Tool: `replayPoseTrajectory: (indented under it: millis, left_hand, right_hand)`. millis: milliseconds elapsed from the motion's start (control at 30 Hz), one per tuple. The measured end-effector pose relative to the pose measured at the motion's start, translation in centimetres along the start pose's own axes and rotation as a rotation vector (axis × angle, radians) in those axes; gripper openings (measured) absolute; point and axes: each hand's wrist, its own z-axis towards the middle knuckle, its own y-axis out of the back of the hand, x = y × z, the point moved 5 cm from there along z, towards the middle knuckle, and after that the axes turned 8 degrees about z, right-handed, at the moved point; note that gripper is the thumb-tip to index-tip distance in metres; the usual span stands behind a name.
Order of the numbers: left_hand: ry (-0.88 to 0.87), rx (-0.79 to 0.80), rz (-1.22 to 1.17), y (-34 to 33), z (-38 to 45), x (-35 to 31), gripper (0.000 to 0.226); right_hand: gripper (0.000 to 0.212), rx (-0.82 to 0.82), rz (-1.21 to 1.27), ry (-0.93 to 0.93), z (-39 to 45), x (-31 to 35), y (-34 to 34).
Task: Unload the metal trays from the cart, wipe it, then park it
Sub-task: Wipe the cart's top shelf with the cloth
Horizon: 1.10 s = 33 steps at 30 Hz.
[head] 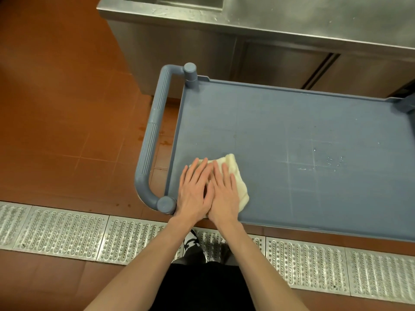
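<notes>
- the blue cart (292,131) stands on the brown tiled floor (56,108), its far long edge just beside the steel counter (292,16).
- a pale cloth (238,176) lies on the cart's top shelf, near the corner by the handle (155,129) and the near edge.
- left hand (193,191) presses flat on the cloth, fingers straight and together.
- right hand (223,196) presses flat beside it, fingers straight; the two hands touch along their inner edges.
- white scuffs and small wet specks mark the shelf to the right of the cloth.
- no metal trays show on the cart's top shelf.
- a metal drain grate (67,234) runs along the floor on the near side of the cart, under the person's shoe (190,241).
</notes>
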Motion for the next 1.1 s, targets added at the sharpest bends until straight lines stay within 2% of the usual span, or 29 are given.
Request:
replayPoseTrajectory:
  millis: [167,600,900,1100]
  left_hand:
    - [-0.009,0.004,0.01,0.4,0.2,0.2,0.053]
    - [-0.043,0.012,0.087,-0.2,-0.1,0.4,0.051]
    - [-0.042,0.02,0.098,-0.2,-0.1,0.4,0.051]
    - [-0.02,-0.017,0.083,0.0,0.0,0.6,0.052]
  right_hand:
    - [0.068,0.087,0.043,0.049,0.3,-0.4,0.2]
    - [0.067,-0.088,0.03,-0.221,-1.8,-8.6,3.8]
    - [0.066,-0.207,0.029,-0.438,-3.2,-16.9,7.0]
    - [0.065,-0.21,0.012,-0.383,-2.8,-15.2,6.6]
